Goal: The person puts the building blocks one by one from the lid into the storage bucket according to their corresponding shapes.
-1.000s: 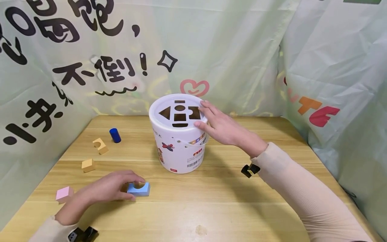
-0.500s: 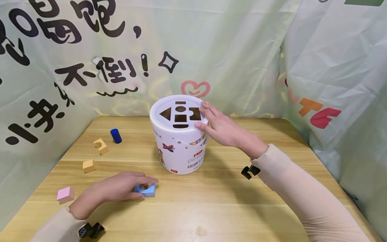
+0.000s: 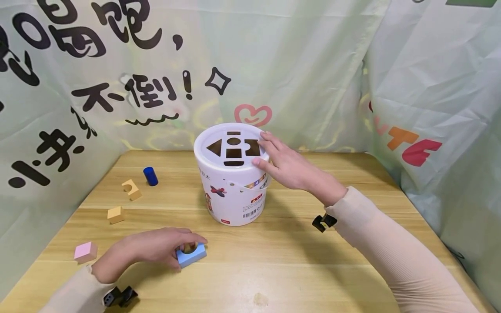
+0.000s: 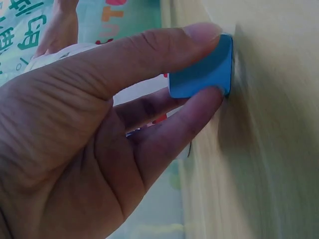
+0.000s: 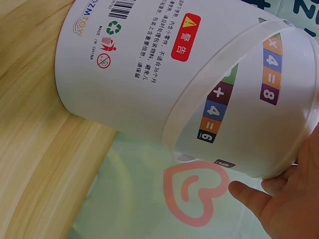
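Note:
My left hand [image 3: 156,245] pinches a light blue block with a round notch [image 3: 193,257] between thumb and fingers, low over the front left of the table. In the left wrist view the thumb lies along one side of the blue block [image 4: 202,74] and fingertips press the other; whether it touches the wood I cannot tell. A white bucket [image 3: 231,198] stands upright at the middle, its lid [image 3: 201,145] cut with several shaped holes. My right hand [image 3: 289,167] rests on the lid's right rim, fingers extended. In the right wrist view its thumb and fingers touch the bucket [image 5: 119,94] edge.
Left of the bucket lie a dark blue cylinder [image 3: 150,176], a yellow notched block [image 3: 132,190], a plain yellow block [image 3: 115,214] and a pink block [image 3: 85,252]. Printed cloth [image 3: 313,78] encloses the wooden table [image 3: 305,269] at the back and sides.
My left hand has slid the light blue block rightward along the table and turned it, so it now sits at an angle. My right hand and the bucket have stayed in place.

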Available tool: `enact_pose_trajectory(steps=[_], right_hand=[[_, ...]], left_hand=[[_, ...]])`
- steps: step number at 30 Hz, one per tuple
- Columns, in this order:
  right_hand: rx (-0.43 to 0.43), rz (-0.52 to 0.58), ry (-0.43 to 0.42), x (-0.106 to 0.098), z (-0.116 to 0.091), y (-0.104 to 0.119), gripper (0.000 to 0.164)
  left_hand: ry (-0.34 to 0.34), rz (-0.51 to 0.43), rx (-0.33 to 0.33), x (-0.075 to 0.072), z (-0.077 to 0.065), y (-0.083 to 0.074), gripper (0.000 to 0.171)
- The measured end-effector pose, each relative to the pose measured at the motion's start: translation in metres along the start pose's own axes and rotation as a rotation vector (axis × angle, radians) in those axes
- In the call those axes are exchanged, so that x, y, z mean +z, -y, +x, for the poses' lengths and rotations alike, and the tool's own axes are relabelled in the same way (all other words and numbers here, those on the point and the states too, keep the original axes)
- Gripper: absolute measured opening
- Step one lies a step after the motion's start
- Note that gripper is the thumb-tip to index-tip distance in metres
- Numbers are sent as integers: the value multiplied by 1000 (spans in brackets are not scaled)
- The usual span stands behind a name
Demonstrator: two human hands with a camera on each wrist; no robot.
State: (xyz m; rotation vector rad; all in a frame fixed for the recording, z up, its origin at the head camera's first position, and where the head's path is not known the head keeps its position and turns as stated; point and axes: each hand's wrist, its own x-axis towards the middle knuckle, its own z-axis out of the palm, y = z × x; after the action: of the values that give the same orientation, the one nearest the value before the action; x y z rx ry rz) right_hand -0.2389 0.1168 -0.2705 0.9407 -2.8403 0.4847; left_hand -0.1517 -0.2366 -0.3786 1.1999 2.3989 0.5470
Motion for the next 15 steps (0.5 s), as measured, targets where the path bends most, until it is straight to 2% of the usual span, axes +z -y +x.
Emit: enact_pose_trajectory(steps=[5,10,15], right_hand=[[-6,0,-1,0,0,0,79],[-5,2,-3,1,0,0,81],[-9,3,-16,2,0,-1,79]], left_hand=[[-35,3,24,0,3,-1,61],[-77,-8,-20,-4,6,-3,62],[-143,66,-32,-10,10,-7,66]])
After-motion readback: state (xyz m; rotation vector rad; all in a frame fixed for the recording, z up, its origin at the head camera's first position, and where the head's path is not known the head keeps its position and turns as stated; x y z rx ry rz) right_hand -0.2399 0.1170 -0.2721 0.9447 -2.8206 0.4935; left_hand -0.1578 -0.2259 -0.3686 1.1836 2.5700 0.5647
